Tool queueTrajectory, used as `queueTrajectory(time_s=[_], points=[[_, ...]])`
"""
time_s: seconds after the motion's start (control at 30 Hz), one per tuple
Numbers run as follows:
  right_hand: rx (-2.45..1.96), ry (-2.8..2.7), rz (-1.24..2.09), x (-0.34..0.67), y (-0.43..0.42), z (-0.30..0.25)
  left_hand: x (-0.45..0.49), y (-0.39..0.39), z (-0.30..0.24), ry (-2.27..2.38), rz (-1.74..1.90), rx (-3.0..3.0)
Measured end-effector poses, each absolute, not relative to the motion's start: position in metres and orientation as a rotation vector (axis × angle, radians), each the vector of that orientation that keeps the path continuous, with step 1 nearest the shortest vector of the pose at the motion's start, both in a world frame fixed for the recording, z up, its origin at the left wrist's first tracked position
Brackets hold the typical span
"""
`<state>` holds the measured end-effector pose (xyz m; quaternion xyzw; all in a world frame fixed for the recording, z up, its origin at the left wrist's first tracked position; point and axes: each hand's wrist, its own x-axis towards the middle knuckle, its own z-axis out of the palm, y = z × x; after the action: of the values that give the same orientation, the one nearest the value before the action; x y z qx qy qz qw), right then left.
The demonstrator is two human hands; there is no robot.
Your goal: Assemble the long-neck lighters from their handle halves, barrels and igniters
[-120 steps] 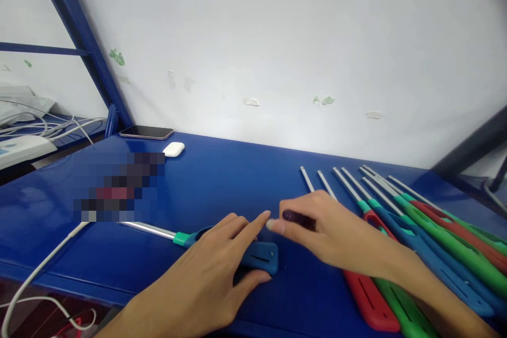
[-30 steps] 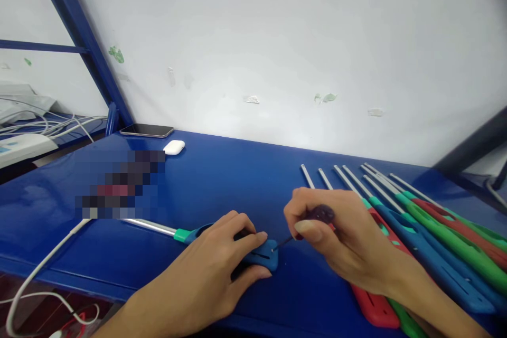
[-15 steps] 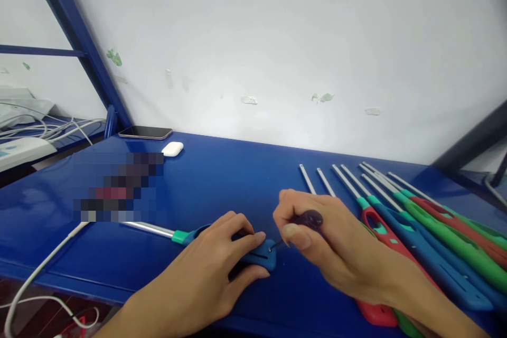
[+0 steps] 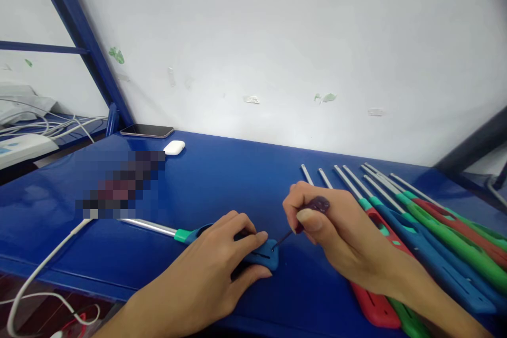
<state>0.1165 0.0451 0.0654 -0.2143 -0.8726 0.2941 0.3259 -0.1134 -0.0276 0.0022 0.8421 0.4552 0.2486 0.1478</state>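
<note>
A blue long-necked gas lighter (image 4: 266, 256) lies on the blue table, its metal tube pointing left. My left hand (image 4: 216, 261) grips its handle, thumb on the near side and fingers over the far side. In my right hand (image 4: 332, 227) is a screwdriver (image 4: 316, 206) with a dark purple handle, closed between thumb and fingers. Its thin shaft slants down left, and the tip meets the small screw hole near the end of the handle.
Several red, blue and green lighters (image 4: 435, 253) lie side by side on the right, partly behind my right arm. A phone (image 4: 147, 131) and a white earbud case (image 4: 175, 148) lie at the back left. A white cable (image 4: 43, 259) runs to a blurred-out object.
My right hand has moved slightly up and right with the screwdriver, and more of its shaft shows. My left hand and the blue lighter have hardly moved.
</note>
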Motion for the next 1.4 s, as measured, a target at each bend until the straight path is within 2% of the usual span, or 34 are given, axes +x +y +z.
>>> queueTrajectory(time_s=[0.3,0.67,0.83,0.97,1.1,1.3,1.4], points=[[-0.561,-2.299,0.643,0.115,0.048,0.067,-0.112,-0.026,0.002,1.316,0.745,2.434],[-0.515,-2.176,0.702,0.111,0.045,0.055,-0.111,-0.027,0.004,1.300,0.748,2.424],[-0.385,-2.222,0.579,0.114,0.047,0.056,-0.114,-0.028,0.003,1.291,0.747,2.417],[-0.444,-2.337,0.656,0.118,0.047,0.060,-0.114,-0.027,0.000,1.298,0.751,2.427],[-0.374,-2.141,0.809,0.116,0.047,0.053,-0.113,-0.027,0.000,1.296,0.736,2.428],[-0.423,-2.204,0.662,0.116,0.042,0.062,-0.112,-0.027,0.001,1.304,0.723,2.429],[-0.370,-2.218,0.807,0.116,0.040,0.065,-0.113,-0.026,0.001,1.308,0.728,2.435]])
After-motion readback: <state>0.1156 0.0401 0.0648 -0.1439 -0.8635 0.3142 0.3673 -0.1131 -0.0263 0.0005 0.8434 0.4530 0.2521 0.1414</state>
